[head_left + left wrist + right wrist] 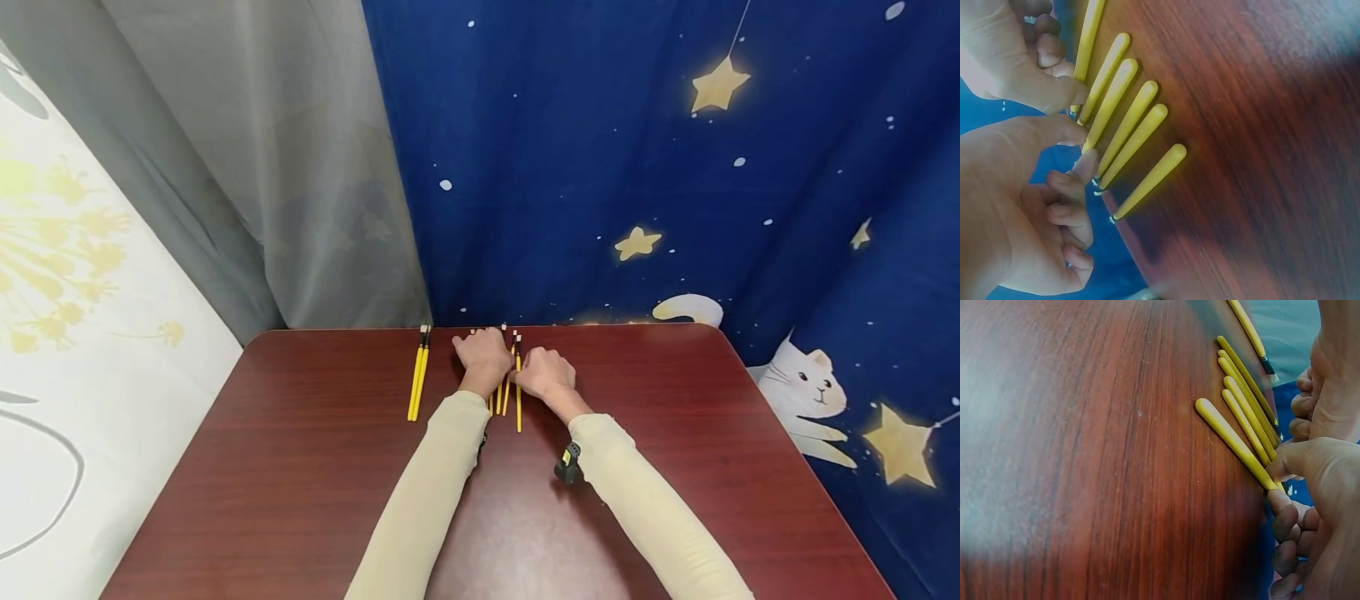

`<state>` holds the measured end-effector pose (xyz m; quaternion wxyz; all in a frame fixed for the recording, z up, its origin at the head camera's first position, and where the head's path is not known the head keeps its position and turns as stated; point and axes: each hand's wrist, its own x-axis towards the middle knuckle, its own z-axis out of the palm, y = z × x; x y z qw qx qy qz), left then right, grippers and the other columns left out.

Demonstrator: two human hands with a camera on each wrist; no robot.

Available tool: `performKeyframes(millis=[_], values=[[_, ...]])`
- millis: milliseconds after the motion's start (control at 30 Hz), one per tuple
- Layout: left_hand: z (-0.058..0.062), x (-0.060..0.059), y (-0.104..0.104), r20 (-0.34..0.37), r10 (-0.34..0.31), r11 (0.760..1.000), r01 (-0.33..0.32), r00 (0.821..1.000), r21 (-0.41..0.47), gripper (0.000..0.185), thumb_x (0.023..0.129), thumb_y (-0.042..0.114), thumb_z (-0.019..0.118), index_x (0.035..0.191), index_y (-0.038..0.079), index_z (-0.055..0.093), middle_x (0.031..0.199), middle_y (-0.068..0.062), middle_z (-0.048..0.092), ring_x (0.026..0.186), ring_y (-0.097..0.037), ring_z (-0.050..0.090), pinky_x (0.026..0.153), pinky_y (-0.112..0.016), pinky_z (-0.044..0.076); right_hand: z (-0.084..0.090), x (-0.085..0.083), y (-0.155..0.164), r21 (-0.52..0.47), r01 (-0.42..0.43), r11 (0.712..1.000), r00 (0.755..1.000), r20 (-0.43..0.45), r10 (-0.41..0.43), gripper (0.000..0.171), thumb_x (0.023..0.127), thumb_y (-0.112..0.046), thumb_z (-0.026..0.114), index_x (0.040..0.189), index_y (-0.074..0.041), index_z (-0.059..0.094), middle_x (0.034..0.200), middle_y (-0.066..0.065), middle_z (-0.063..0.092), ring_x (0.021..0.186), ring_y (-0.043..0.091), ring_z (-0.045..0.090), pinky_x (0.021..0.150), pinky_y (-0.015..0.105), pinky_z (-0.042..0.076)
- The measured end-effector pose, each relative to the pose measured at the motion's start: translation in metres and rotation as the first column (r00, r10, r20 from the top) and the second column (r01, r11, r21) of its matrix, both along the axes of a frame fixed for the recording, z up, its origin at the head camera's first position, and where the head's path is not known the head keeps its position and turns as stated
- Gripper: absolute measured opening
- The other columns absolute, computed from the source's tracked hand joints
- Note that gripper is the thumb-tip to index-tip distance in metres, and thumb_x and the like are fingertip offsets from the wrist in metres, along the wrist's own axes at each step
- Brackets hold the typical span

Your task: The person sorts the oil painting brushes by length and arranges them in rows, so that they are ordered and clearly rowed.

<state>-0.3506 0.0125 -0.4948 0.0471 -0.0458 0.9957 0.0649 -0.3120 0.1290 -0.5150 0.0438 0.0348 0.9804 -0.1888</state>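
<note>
Several yellow-handled brushes [508, 390] lie side by side at the far middle of a dark red wooden table [300, 467]. My left hand [480, 354] rests over their far ends. In the left wrist view its thumb and forefinger [1087, 166] pinch the tip end of a middle brush [1113, 100]. My right hand [542, 371] sits just right of it, and its thumb and forefinger [1282, 506] pinch the outermost brush [1232, 437]. The handles [1244, 406] lie flat on the wood, and the bristle ends are mostly hidden by both hands.
A separate pair of yellow brushes [417, 372] lies to the left near the far edge. Grey and blue star-print curtains [600, 167] hang right behind the table. Bare wood stretches towards me and out to both sides.
</note>
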Motion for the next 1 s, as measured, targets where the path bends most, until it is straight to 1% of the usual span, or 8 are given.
performKeyframes(millis=[133,333,433,600,700,800,900,1000], values=[[0.001,0.0,-0.001,0.001,-0.001,1.0,0.001,1.0,0.003,0.035,0.093,0.041,0.073,0.118,0.017,0.077,0.119,-0.007,0.078,0.105,-0.027,0.073,0.114,-0.053,0.041,0.001,0.0,-0.001,0.008,-0.003,1.0,1.0,-0.008,0.003,0.046,0.086,-0.044,0.073,0.053,-0.021,0.051,0.054,-0.002,0.052,0.06,0.024,0.06,0.052,0.038,0.043],[0.002,0.005,-0.003,-0.016,0.007,1.0,-0.007,1.0,0.024,0.036,0.093,0.042,0.073,0.118,0.016,0.077,0.117,-0.008,0.079,0.106,-0.028,0.073,0.114,-0.052,0.041,0.001,0.003,-0.002,0.01,0.006,1.0,0.999,-0.039,-0.006,0.044,0.084,-0.047,0.073,0.055,-0.019,0.055,0.063,0.003,0.062,0.064,0.027,0.063,0.055,0.04,0.046],[0.004,0.009,-0.004,-0.032,0.005,0.999,-0.004,0.999,0.047,0.032,0.092,0.042,0.074,0.11,0.016,0.078,0.11,-0.007,0.08,0.101,-0.028,0.073,0.11,-0.051,0.045,0.002,0.004,-0.002,-0.001,0.01,1.0,0.999,-0.041,-0.01,0.045,0.083,-0.049,0.074,0.056,-0.018,0.057,0.066,0.005,0.066,0.066,0.027,0.063,0.058,0.041,0.048],[0.008,0.012,-0.011,-0.015,0.0,0.992,0.002,1.0,0.128,0.028,0.09,0.044,0.076,0.092,0.016,0.078,0.095,-0.007,0.078,0.086,-0.028,0.072,0.094,-0.049,0.055,0.007,0.006,-0.002,-0.04,0.011,0.999,1.0,-0.02,-0.012,0.044,0.084,-0.051,0.075,0.058,-0.018,0.061,0.069,0.005,0.067,0.068,0.026,0.064,0.059,0.04,0.048],[0.01,0.012,-0.016,0.005,0.0,0.982,-0.001,1.0,0.19,0.03,0.09,0.046,0.076,0.084,0.016,0.075,0.091,-0.007,0.076,0.079,-0.027,0.07,0.085,-0.047,0.058,0.01,0.007,-0.001,-0.058,0.006,0.998,1.0,-0.01,-0.007,0.043,0.084,-0.051,0.076,0.059,-0.019,0.062,0.07,0.004,0.067,0.069,0.025,0.064,0.058,0.039,0.047],[0.011,0.011,-0.021,0.021,-0.006,0.966,0.001,1.0,0.257,0.034,0.089,0.048,0.075,0.081,0.015,0.073,0.089,-0.007,0.075,0.077,-0.026,0.069,0.079,-0.044,0.059,0.012,0.006,0.0,-0.07,-0.009,0.998,1.0,-0.016,0.008,0.041,0.084,-0.05,0.075,0.06,-0.02,0.062,0.07,0.002,0.067,0.071,0.024,0.065,0.059,0.038,0.047],[0.014,0.011,-0.027,0.03,-0.005,0.944,-0.005,1.0,0.33,0.036,0.089,0.049,0.076,0.08,0.014,0.072,0.086,-0.007,0.072,0.077,-0.025,0.067,0.071,-0.041,0.055,0.015,0.008,0.002,-0.093,-0.032,0.995,0.999,-0.031,0.029,0.04,0.086,-0.049,0.076,0.061,-0.019,0.063,0.069,0.001,0.066,0.07,0.023,0.065,0.06,0.037,0.047],[0.018,0.014,-0.034,0.049,-0.003,0.921,-0.017,0.999,0.39,0.038,0.088,0.051,0.076,0.076,0.015,0.069,0.077,-0.004,0.066,0.072,-0.023,0.064,0.063,-0.037,0.048,0.018,0.012,0.004,-0.124,-0.049,0.991,0.998,-0.045,0.044,0.041,0.088,-0.048,0.076,0.063,-0.018,0.064,0.066,-0.001,0.064,0.068,0.022,0.063,0.059,0.037,0.046]])
